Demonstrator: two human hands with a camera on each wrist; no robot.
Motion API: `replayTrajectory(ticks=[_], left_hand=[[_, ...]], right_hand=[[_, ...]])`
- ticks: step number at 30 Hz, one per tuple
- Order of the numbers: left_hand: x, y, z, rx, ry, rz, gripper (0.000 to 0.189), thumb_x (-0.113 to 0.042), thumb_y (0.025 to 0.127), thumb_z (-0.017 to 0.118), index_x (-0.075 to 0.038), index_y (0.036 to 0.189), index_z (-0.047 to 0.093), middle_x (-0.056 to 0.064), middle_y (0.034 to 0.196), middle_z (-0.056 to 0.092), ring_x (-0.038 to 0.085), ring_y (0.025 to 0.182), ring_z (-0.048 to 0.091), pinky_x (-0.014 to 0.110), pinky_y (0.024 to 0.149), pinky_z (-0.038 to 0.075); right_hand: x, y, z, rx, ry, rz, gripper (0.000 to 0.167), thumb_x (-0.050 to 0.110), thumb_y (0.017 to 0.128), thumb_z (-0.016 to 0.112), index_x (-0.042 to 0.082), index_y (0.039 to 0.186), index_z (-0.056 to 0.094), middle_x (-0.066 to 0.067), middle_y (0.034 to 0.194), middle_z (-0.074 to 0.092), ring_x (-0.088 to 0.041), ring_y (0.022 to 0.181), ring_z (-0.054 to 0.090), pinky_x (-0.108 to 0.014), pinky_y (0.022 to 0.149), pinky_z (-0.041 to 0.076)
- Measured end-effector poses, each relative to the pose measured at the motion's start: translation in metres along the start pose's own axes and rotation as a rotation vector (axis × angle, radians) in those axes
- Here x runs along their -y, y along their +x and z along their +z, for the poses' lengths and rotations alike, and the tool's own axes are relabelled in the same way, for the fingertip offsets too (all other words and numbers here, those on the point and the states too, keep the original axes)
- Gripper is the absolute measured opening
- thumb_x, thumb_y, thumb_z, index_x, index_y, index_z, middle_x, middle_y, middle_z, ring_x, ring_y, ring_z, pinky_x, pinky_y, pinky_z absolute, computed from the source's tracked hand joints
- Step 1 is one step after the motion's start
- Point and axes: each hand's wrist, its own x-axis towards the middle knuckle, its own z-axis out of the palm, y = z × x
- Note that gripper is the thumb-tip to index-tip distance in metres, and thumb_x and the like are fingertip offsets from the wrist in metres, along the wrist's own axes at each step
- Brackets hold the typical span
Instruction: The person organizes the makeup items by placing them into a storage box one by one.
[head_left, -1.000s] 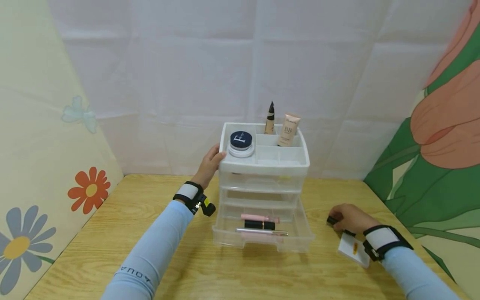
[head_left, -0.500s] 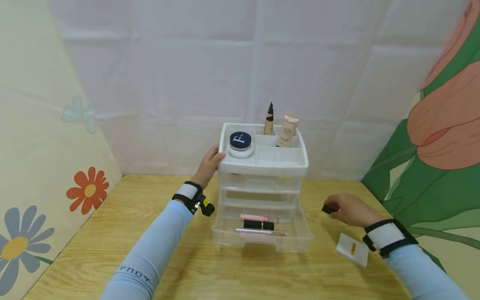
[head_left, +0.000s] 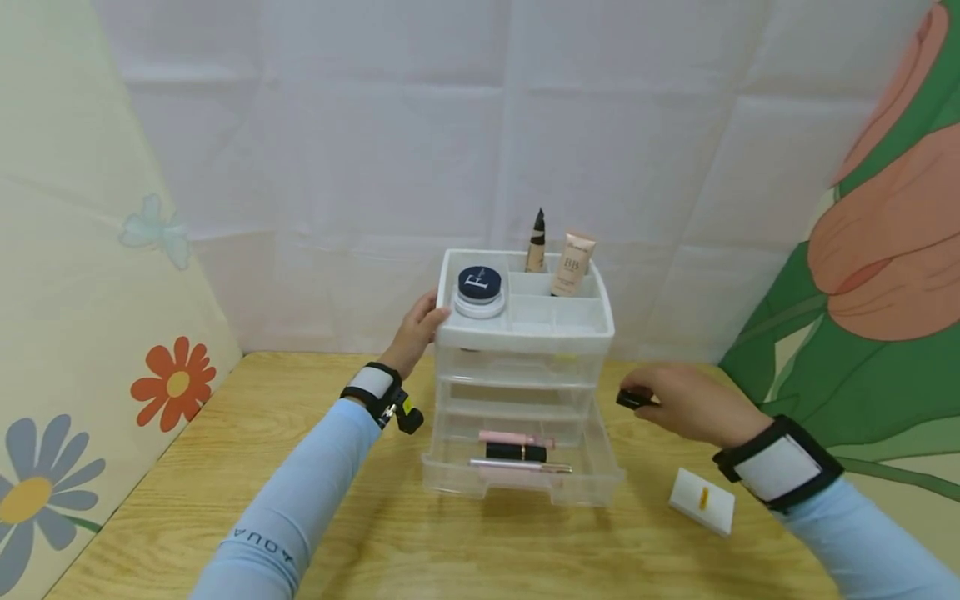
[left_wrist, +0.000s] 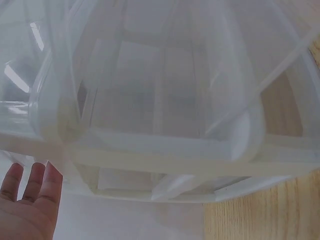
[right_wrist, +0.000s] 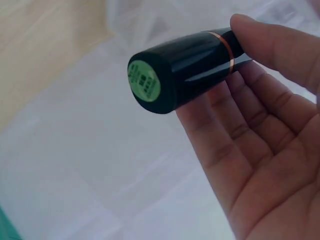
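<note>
A white and clear drawer organizer (head_left: 525, 342) stands on the table, its bottom drawer (head_left: 450, 477) pulled out. Inside that drawer lie a pink tube (head_left: 504, 437), a black lipstick tube (head_left: 510, 451) and a slim silver stick (head_left: 517, 467). My left hand (head_left: 415, 332) rests against the organizer's upper left side; in the left wrist view its fingers (left_wrist: 32, 185) look straight against the wall. Right of the organizer, my right hand (head_left: 693, 402) pinches another black lipstick (right_wrist: 185, 70) between thumb and fingers. This lipstick shows a gold band and a green label on its end.
On the organizer's top sit a round dark-lidded compact (head_left: 480, 285), a BB cream tube (head_left: 573, 265) and a beige bottle with a black pointed tip (head_left: 536, 246). A small white box (head_left: 702, 502) lies on the table (head_left: 360, 533) at right. A white cloth (head_left: 360, 167) hangs behind.
My right hand has lifted the lipstick up from beside the white box and carried it left toward the organizer. The left hand has stayed at the organizer's side.
</note>
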Motion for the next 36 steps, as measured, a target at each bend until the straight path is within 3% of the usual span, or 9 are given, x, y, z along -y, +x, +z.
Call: replayTrajectory(ticks=[8,16,25,36], left_hand=[[-0.001,-0.001,0.000,0.012,-0.007,-0.019,0.059,-0.023,0.097,0.043,0.000,0.149,0.029,0.022,0.144,0.040,0.033,0.121,0.046,0.046,0.099,0.042],[-0.002,0.000,0.001,0.010,-0.016,-0.033,0.057,-0.021,0.099,0.044,0.000,0.150,0.029,0.023,0.144,0.040,0.033,0.122,0.046,0.048,0.100,0.040],[0.001,0.001,-0.001,0.002,-0.004,-0.017,0.061,-0.025,0.096,0.044,0.000,0.149,0.030,0.022,0.142,0.042,0.031,0.118,0.048,0.045,0.097,0.043],[-0.001,0.001,-0.001,0.002,-0.004,-0.014,0.058,-0.022,0.097,0.043,0.000,0.149,0.030,0.023,0.142,0.042,0.031,0.117,0.049,0.044,0.095,0.044]], right_hand=[[0.035,0.017,-0.011,0.011,-0.025,-0.096,0.018,0.006,0.082,0.076,0.014,0.097,0.068,0.009,0.089,0.064,-0.005,0.077,0.057,-0.029,0.064,0.048],[0.063,0.041,-0.009,0.026,-0.041,-0.158,0.020,0.006,0.082,0.076,0.012,0.100,0.069,0.004,0.094,0.065,-0.009,0.082,0.059,-0.033,0.070,0.053],[0.088,0.077,0.007,0.092,-0.073,-0.240,0.023,0.008,0.081,0.078,0.010,0.102,0.069,0.000,0.094,0.067,-0.012,0.084,0.061,-0.035,0.076,0.054],[0.096,0.110,0.030,0.134,-0.138,-0.311,0.030,0.009,0.074,0.083,0.012,0.103,0.075,0.000,0.097,0.071,-0.013,0.084,0.063,-0.034,0.079,0.054]])
